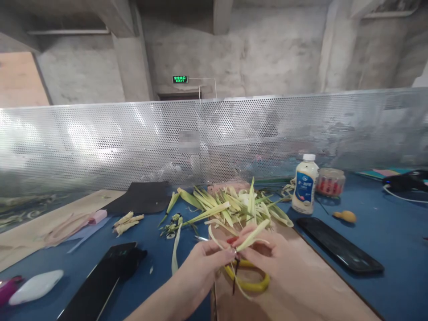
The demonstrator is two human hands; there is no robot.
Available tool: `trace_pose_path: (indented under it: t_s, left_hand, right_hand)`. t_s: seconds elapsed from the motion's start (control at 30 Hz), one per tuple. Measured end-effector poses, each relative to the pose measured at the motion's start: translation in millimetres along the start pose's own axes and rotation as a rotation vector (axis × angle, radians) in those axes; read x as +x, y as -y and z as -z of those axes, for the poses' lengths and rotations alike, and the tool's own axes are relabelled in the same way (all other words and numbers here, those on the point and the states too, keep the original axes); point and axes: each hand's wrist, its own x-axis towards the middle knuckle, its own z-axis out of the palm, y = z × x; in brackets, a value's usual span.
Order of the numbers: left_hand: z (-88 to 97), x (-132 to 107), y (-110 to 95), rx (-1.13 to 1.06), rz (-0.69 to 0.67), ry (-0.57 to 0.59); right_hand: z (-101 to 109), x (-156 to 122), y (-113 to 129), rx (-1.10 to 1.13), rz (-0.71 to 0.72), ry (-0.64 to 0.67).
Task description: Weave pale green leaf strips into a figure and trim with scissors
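My left hand point(200, 265) and my right hand point(267, 254) meet at the middle of the blue table point(394, 236), fingers pinched together on a pale green leaf strip point(252, 235) that sticks up to the right. Thin curled ends of the strip loop out on both sides. Below the hands lies a pair of yellow-handled scissors point(249, 281) on a brown cardboard sheet point(317, 285). A heap of green and yellow leaf strips point(230, 205) lies just beyond the hands.
A white bottle with a blue label point(305, 183) and a small jar point(330, 182) stand at the right. A black phone point(339, 244) lies right of the cardboard. At the left lie a black tablet point(100, 281), a white object point(35, 287), brown paper point(43, 223) and leaf scraps point(127, 221). A perforated metal screen point(133, 138) closes the back.
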Motion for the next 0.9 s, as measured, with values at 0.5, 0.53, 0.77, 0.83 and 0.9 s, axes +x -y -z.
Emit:
trace_pose_path:
  t_s: [0.5, 0.53, 0.77, 0.83, 0.9]
  left_hand:
    - [-0.8, -4, -3, 0.059, 0.069, 0.113]
    - [-0.7, -5, -3, 0.075, 0.064, 0.121]
    - [-2.2, -8, -3, 0.125, 0.071, 0.139]
    - [-3.5, -8, -4, 0.107, 0.057, 0.119]
    - [-3.7, -7, -4, 0.075, 0.020, 0.094]
  right_hand:
    - [5, -2, 4, -0.145, 0.249, 0.066]
    - [7, -2, 9, -0.162, 0.246, 0.079]
    - [12, -5, 29, -0.210, 0.164, 0.165]
    - [9, -5, 21, -0.190, 0.198, 0.107]
    - [6, -5, 14, -0.130, 0.163, 0.037]
